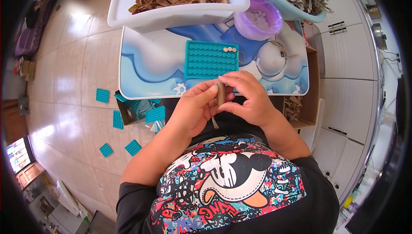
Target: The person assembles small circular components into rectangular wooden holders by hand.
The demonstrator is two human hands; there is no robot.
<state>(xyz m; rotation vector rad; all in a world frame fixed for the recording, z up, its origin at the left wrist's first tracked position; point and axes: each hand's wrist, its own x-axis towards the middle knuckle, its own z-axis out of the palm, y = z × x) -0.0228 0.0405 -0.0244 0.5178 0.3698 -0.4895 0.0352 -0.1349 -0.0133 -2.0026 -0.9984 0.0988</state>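
Observation:
Just off the table's near edge, I hold a small brown tube [221, 95] upright between both hands. My left hand [198, 101] pinches it from the left, thumb near its top. My right hand [249, 93] closes on it from the right, index finger at the upper end and thumb lower down. A short pale tassel of strands [215, 123] hangs below the fingers; whether it joins the tube is hidden. Beyond the hands lies a teal tray [211, 77] with rows of round shapes. Three small cream discs [229, 49] sit at its far right corner.
On the blue-and-white table [148, 77] stand a white bin [180, 13] of brown pieces and a purple bowl [253, 31] with whitish lumps. A light-blue basin [274, 3] holds grey strands. Several teal trays [133, 147] lie on the floor; a cardboard box [312, 101] stands right.

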